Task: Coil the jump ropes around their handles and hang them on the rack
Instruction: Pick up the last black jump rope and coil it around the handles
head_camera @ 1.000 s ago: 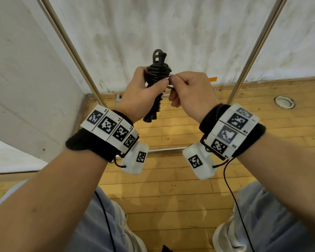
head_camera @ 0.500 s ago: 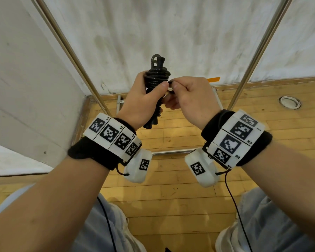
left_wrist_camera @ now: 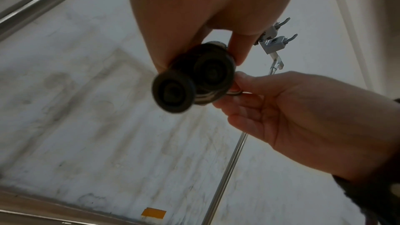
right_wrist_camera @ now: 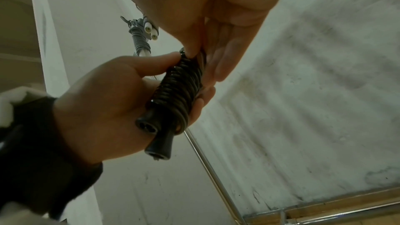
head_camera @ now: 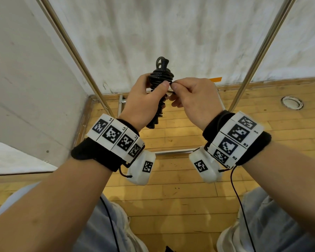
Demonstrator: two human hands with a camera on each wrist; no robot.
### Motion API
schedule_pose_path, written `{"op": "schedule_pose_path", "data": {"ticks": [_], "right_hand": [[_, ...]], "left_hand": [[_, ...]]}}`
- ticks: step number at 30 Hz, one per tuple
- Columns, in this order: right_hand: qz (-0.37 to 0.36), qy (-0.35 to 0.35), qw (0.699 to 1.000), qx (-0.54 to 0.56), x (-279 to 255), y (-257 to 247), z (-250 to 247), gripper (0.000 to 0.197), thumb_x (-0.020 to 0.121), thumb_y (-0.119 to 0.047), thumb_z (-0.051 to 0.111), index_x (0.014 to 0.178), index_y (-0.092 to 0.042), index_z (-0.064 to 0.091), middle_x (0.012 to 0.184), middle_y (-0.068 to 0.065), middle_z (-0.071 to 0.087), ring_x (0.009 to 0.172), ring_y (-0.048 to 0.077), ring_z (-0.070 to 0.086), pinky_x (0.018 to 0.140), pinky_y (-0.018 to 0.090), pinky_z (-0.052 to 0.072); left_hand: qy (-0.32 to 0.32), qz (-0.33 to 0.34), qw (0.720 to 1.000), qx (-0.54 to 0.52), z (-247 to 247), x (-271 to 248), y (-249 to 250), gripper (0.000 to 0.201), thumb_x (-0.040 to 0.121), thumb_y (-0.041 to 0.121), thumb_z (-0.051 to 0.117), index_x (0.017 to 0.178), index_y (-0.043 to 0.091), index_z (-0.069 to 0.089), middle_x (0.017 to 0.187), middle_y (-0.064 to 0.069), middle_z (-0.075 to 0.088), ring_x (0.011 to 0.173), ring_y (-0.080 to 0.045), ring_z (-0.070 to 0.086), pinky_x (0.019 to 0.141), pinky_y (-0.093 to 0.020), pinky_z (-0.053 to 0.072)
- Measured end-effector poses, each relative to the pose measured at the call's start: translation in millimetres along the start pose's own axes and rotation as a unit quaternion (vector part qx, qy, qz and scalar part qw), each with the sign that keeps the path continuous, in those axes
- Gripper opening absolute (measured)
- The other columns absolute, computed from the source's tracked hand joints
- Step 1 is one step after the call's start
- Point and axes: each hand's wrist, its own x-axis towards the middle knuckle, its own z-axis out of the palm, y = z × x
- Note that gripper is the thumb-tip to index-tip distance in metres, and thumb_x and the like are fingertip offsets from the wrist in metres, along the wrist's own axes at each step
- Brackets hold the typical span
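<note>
A black jump rope (head_camera: 160, 77) is wound in a thick coil round its two handles, which are held upright side by side. My left hand (head_camera: 145, 99) grips the handles below the coil, thumb pressed against the windings. My right hand (head_camera: 173, 86) pinches a strand of rope at the coil's right side. From the left wrist view the two round handle ends (left_wrist_camera: 173, 91) face the camera, and the right hand (left_wrist_camera: 281, 109) pinches the strand (left_wrist_camera: 234, 92). The right wrist view shows the coil (right_wrist_camera: 179, 81) in my left hand (right_wrist_camera: 103, 102).
Two slanted metal rack poles (head_camera: 71, 50) (head_camera: 258, 51) frame the hands against a white wall. A grey jump rope with white handles (right_wrist_camera: 140, 40) hangs on the rack above. Empty hooks (left_wrist_camera: 275, 40) show higher up. A base bar (head_camera: 171, 151) lies on the wooden floor.
Almost nothing differs. My right fingers shifted slightly at the side of the coil while still pinching the strand. My left hand kept its grip on the handles.
</note>
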Motion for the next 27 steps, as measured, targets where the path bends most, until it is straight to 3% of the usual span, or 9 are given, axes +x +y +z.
{"op": "schedule_pose_path", "data": {"ticks": [2, 5, 7, 9, 12, 16, 19, 21, 27], "right_hand": [[-0.009, 0.011, 1.0, -0.006, 0, 0, 0, 0.026, 0.094, -0.022, 0.053, 0.086, -0.008, 0.073, 0.072, 0.006, 0.069, 0.067, 0.02, 0.065, 0.072, 0.039, 0.054], [-0.019, 0.034, 0.999, -0.008, 0, -1, 0, 0.027, 0.092, -0.026, 0.056, 0.08, -0.009, 0.074, 0.064, 0.006, 0.065, 0.059, 0.017, 0.058, 0.061, 0.029, 0.049], [-0.016, 0.037, 0.999, -0.004, 0, -1, 0, 0.027, 0.091, -0.026, 0.057, 0.078, -0.01, 0.074, 0.059, 0.004, 0.061, 0.054, 0.014, 0.052, 0.055, 0.025, 0.044], [0.003, 0.026, 1.0, 0.013, 1, -1, -1, 0.024, 0.091, -0.026, 0.058, 0.074, -0.015, 0.073, 0.057, 0.0, 0.06, 0.054, 0.018, 0.056, 0.055, 0.025, 0.048], [0.042, 0.002, 0.996, 0.074, 2, 2, -2, 0.018, 0.089, -0.022, 0.062, 0.074, -0.02, 0.071, 0.056, -0.006, 0.063, 0.049, 0.007, 0.06, 0.052, 0.02, 0.052], [0.083, -0.035, 0.979, 0.183, 4, 2, -1, 0.01, 0.086, -0.016, 0.067, 0.079, -0.01, 0.065, 0.053, -0.002, 0.065, 0.048, 0.013, 0.062, 0.05, 0.024, 0.053], [0.096, -0.036, 0.968, 0.228, 6, 3, 0, 0.014, 0.083, -0.017, 0.071, 0.078, -0.008, 0.06, 0.053, 0.0, 0.065, 0.048, 0.015, 0.062, 0.05, 0.025, 0.052], [0.093, -0.035, 0.969, 0.227, 6, 3, -1, 0.018, 0.081, -0.019, 0.073, 0.076, -0.009, 0.059, 0.053, 0.0, 0.065, 0.049, 0.016, 0.061, 0.052, 0.027, 0.054], [0.072, -0.057, 0.969, 0.228, 4, -1, -3, 0.022, 0.084, -0.027, 0.069, 0.077, -0.008, 0.06, 0.057, 0.001, 0.066, 0.051, 0.017, 0.062, 0.057, 0.031, 0.057]], "left_hand": [[0.013, 0.006, 1.0, 0.003, 1, 0, 0, 0.042, 0.086, 0.035, 0.058, 0.12, 0.012, 0.054, 0.108, -0.01, 0.066, 0.093, -0.029, 0.068, 0.083, -0.055, 0.054], [0.033, 0.013, 0.999, 0.001, 2, 1, -3, 0.03, 0.094, 0.026, 0.057, 0.119, 0.011, 0.055, 0.108, -0.007, 0.067, 0.09, -0.021, 0.07, 0.082, -0.05, 0.056], [0.048, 0.022, 0.999, 0.013, 4, 1, -5, 0.027, 0.094, 0.025, 0.058, 0.118, 0.012, 0.057, 0.106, -0.004, 0.068, 0.089, -0.015, 0.069, 0.082, -0.042, 0.057], [0.066, 0.041, 0.996, 0.043, 5, 1, -7, 0.025, 0.093, 0.027, 0.059, 0.115, 0.015, 0.059, 0.101, 0.001, 0.068, 0.087, -0.009, 0.067, 0.08, -0.031, 0.056], [0.066, 0.071, 0.993, 0.061, 7, -1, -6, 0.019, 0.095, 0.023, 0.057, 0.113, 0.019, 0.061, 0.098, 0.006, 0.068, 0.086, -0.005, 0.065, 0.073, -0.02, 0.053], [-0.006, 0.05, 0.998, 0.027, 5, -5, -2, 0.035, 0.086, 0.016, 0.053, 0.12, 0.015, 0.059, 0.091, -0.002, 0.065, 0.076, -0.015, 0.059, 0.063, -0.026, 0.049], [-0.034, 0.067, 0.994, 0.075, 3, -4, -2, 0.04, 0.082, 0.01, 0.063, 0.12, 0.02, 0.057, 0.089, 0.007, 0.064, 0.071, -0.002, 0.058, 0.06, -0.015, 0.045], [-0.036, 0.064, 0.993, 0.095, 1, -2, -3, 0.041, 0.081, 0.013, 0.069, 0.119, 0.021, 0.057, 0.089, 0.009, 0.065, 0.073, -0.002, 0.059, 0.061, -0.016, 0.046], [-0.037, 0.069, 0.991, 0.109, -7, -1, -3, 0.019, 0.088, 0.022, 0.067, 0.106, 0.02, 0.06, 0.078, 0.003, 0.065, 0.062, -0.01, 0.061, 0.056, -0.03, 0.053]]}}
